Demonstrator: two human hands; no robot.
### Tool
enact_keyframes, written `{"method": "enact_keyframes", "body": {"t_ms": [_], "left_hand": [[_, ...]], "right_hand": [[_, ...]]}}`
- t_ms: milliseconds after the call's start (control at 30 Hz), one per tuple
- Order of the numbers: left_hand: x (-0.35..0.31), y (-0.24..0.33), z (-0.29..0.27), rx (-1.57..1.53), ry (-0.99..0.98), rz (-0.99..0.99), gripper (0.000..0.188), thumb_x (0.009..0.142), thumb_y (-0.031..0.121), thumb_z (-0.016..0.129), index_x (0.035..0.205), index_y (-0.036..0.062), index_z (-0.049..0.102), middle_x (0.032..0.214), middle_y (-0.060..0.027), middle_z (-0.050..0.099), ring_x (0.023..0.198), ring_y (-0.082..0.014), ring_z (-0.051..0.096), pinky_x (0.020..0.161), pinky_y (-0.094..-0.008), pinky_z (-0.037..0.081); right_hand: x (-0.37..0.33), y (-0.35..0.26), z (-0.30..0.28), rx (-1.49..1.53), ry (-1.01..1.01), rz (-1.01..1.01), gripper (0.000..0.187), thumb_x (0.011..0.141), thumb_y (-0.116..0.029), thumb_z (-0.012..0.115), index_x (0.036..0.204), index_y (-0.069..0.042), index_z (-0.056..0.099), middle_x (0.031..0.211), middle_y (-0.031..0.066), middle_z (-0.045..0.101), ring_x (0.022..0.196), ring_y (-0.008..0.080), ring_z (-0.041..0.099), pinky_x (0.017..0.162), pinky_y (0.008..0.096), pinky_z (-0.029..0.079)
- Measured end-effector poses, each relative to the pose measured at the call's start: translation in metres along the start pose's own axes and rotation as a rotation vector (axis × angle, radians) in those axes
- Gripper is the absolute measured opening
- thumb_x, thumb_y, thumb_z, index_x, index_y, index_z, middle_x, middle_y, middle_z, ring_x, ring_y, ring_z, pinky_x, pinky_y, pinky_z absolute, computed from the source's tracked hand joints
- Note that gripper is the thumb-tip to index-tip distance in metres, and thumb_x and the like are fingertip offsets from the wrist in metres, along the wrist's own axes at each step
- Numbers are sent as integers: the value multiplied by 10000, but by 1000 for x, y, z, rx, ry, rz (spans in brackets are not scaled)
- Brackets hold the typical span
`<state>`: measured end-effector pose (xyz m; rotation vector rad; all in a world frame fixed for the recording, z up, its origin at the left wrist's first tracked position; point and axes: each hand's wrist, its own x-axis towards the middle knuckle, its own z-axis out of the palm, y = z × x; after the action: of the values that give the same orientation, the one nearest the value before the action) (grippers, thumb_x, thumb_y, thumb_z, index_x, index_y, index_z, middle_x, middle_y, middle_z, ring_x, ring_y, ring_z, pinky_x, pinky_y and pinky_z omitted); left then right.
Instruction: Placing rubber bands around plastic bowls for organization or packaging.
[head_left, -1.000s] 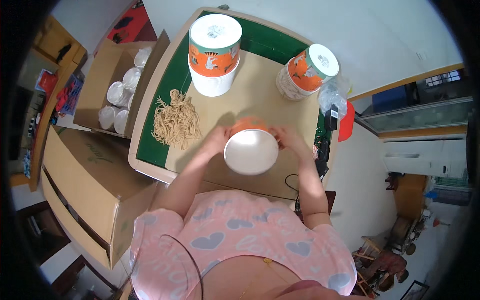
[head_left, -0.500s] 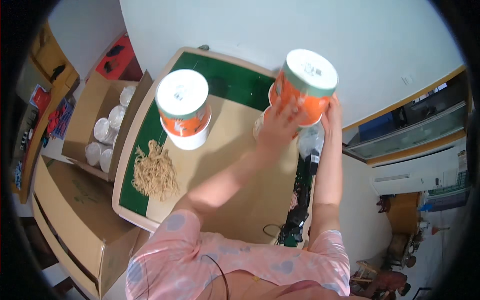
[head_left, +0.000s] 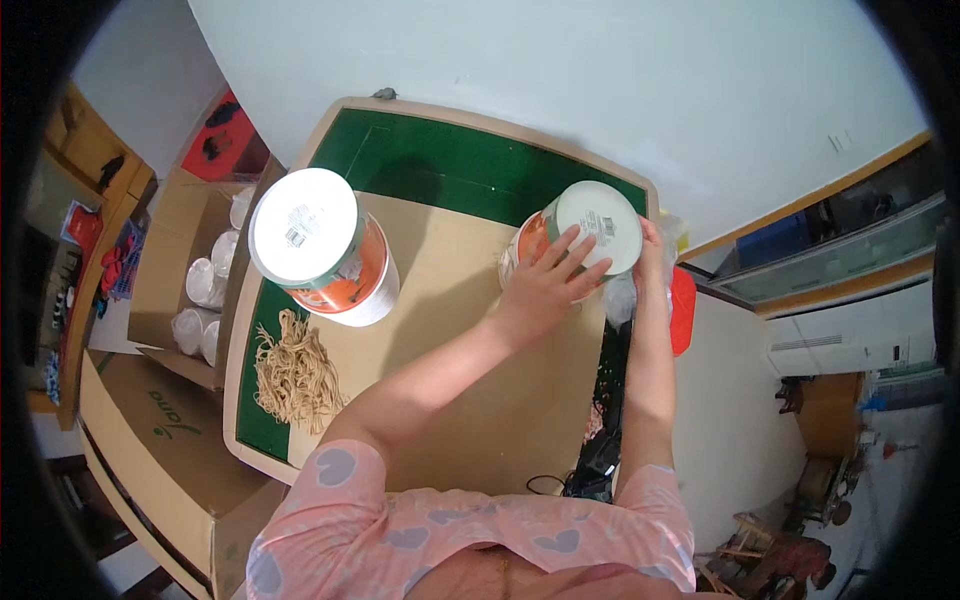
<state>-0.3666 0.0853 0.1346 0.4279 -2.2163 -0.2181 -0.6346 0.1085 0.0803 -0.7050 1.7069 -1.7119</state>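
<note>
At the right of the table stands an upturned orange paper tub (head_left: 597,228) with a pale base on top, apparently part of a stack. My left hand (head_left: 545,290) lies on its near left side, fingers spread, their tips reaching over the base. Against the right side rests my right hand (head_left: 648,262), its fingers curled round the rim; part of its grip is hidden. A second stack of upturned orange-and-white tubs (head_left: 305,225) stands at the left, apart from both hands. A heap of tan cords (head_left: 292,375) lies in front of it.
The table (head_left: 480,420) has a tan board over a green top. Left of it stand a carton (head_left: 172,245) with several white wrapped pieces and another carton (head_left: 165,420). A black bag (head_left: 598,465) lies at the near right edge; a red item (head_left: 683,310) shows beyond my right arm.
The tub between my hands has come down from a raised, tilted position onto the right-hand stack. My left hand has moved up to its top edge. The whole view has shifted slightly.
</note>
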Motion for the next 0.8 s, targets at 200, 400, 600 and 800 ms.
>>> {"method": "enact_keyframes", "body": {"t_ms": [200, 400, 600, 800], "left_hand": [[-23, 1, -26, 164, -82, -24, 473, 857, 245, 541, 1311, 180, 429, 1361, -119, 395, 1277, -278, 356, 1012, -502, 300], [-162, -22, -79, -91, 196, -579, 247, 801, 86, 598, 1042, 80, 545, 1098, -142, 530, 937, -297, 542, 800, -383, 450], [-242, -85, -142, -518, 528, -1241, 121, 832, 134, 633, 808, 27, 582, 770, -14, 596, 665, -99, 523, 605, -247, 427], [-231, -116, -158, -1009, 689, -1217, 171, 866, 190, 608, 802, 33, 588, 683, -6, 596, 591, -78, 512, 539, -227, 416]], "right_hand": [[-58, -105, 53, -294, 278, -586, 184, 888, -57, 535, 1062, -33, 588, 995, 61, 619, 944, 135, 567, 838, 250, 435], [-183, -173, 204, -343, -460, -799, 229, 821, 17, 563, 1037, -53, 591, 1036, 75, 570, 817, 136, 597, 718, 244, 479], [-235, -155, 310, -608, -702, -722, 299, 771, -35, 670, 1054, -64, 575, 1033, 67, 533, 756, 133, 585, 647, 245, 470], [-247, -131, 343, -1003, -648, -761, 185, 754, -141, 685, 882, -53, 585, 850, 88, 575, 640, 204, 581, 622, 310, 475]]}}
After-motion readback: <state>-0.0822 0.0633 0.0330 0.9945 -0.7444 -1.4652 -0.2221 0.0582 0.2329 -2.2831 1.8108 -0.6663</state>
